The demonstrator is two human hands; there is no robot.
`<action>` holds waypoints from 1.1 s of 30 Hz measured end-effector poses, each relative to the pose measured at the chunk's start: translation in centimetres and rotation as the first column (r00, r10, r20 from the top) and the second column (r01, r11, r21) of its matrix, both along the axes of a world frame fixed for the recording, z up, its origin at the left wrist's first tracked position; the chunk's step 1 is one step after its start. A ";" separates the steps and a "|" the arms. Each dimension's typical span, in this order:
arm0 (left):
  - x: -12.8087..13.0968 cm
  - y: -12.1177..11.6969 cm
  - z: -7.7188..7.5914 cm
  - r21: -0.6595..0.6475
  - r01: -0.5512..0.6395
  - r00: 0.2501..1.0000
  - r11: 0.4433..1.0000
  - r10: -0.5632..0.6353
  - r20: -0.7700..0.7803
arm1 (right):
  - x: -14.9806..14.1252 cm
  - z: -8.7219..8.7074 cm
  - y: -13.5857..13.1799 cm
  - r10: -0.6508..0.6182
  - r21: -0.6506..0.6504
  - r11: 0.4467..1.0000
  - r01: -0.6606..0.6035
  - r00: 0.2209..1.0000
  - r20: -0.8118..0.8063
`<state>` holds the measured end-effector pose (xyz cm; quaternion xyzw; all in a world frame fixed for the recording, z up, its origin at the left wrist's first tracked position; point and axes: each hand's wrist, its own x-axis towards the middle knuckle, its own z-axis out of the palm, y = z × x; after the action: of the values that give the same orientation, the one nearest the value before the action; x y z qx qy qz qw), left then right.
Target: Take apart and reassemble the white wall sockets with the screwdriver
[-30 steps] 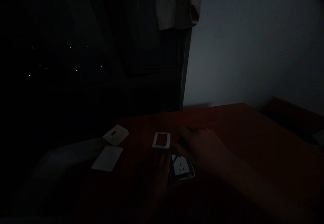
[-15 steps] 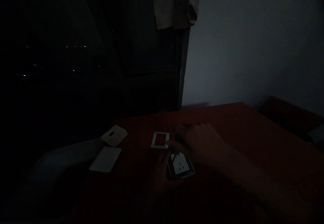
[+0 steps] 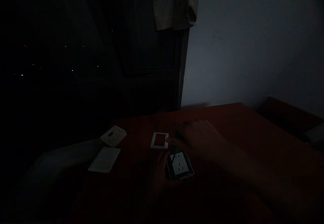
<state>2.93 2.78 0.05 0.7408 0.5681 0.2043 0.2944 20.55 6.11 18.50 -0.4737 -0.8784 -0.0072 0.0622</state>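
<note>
A wall socket (image 3: 180,165) with a white slotted face and a dark surround is held low over the table, tilted. My left hand (image 3: 160,172) is closed around its left side and lower edge; the deep shadow hides part of the fingers. Over the socket's far edge, my right hand (image 3: 199,134) is closed on a screwdriver (image 3: 178,146) with a dark green handle. Its thin shaft slants down to the left corner of the socket face; the tip is hard to make out. Just beyond my hands, a white square frame (image 3: 152,143) lies flat on the table.
A pale blank plate (image 3: 104,160) and a cream-coloured card or piece of packaging (image 3: 113,135) lie at the left of the red-brown table (image 3: 227,116). Behind stand a dark window, a hanging cloth (image 3: 174,6) and a pale wall (image 3: 248,42). The room is very dim.
The green part of the screwdriver has shifted slightly away from the socket face, uncovering more of the slots. Both hands keep nearly the same place and hold.
</note>
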 end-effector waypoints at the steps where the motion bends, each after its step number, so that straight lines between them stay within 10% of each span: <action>1: 0.0 0.0 0.0 0.005 -0.004 1.000 1.000 0.004 0.009 | -0.1 -0.1 0.1 -0.023 0.015 1.000 0.023 1.000 0.016; 8: 0.1 -0.2 0.0 -0.044 -0.017 1.000 0.999 0.018 0.008 | 0.7 -0.1 0.2 0.294 -0.132 0.935 -0.330 0.926 -0.235; 14: 0.1 -0.3 0.1 -0.029 -0.022 0.998 0.999 0.024 0.056 | -0.3 -0.3 0.1 0.028 0.016 0.999 -0.028 1.000 -0.007; 25: 0.0 -0.1 0.0 -0.007 -0.018 0.994 1.000 0.019 0.111 | 0.4 0.0 0.1 0.221 -0.104 0.964 -0.243 0.957 -0.185; 33: 0.2 -0.3 0.5 0.060 -0.040 0.992 0.997 0.032 0.124 | 0.1 -0.1 0.1 0.168 -0.044 0.984 -0.172 0.981 -0.094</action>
<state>3.12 2.48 0.51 0.7255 0.5554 0.2723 0.3017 20.68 6.20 18.40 -0.3983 -0.9119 0.0423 0.0897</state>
